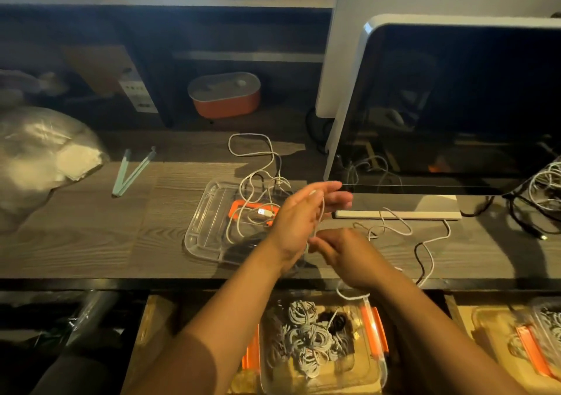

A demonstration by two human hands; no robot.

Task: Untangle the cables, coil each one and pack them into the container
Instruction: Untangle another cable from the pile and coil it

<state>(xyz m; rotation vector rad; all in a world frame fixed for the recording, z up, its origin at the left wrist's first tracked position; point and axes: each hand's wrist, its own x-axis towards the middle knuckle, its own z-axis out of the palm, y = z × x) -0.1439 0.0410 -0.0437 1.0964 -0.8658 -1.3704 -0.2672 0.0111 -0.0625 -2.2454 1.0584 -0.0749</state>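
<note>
At the centre of the frame the left hand is raised on edge over the desk, fingers straight and nearly together, serving as a form for winding. A white cable runs down across its fingers. Just below and right, the right hand has its fingers curled toward the heel of the left; they seem to pinch the cable to guide it round, though blur hides the exact grip. The loose length probably trails off right across the desk below the monitor, so there is more to wind. Left of the hands, the tangle lies partly on a clear lid, kept close for the next pick. The container sits open at the bottom centre, directly below the hands and already holding several coils, so a finished coil can simply be dropped in.
</note>
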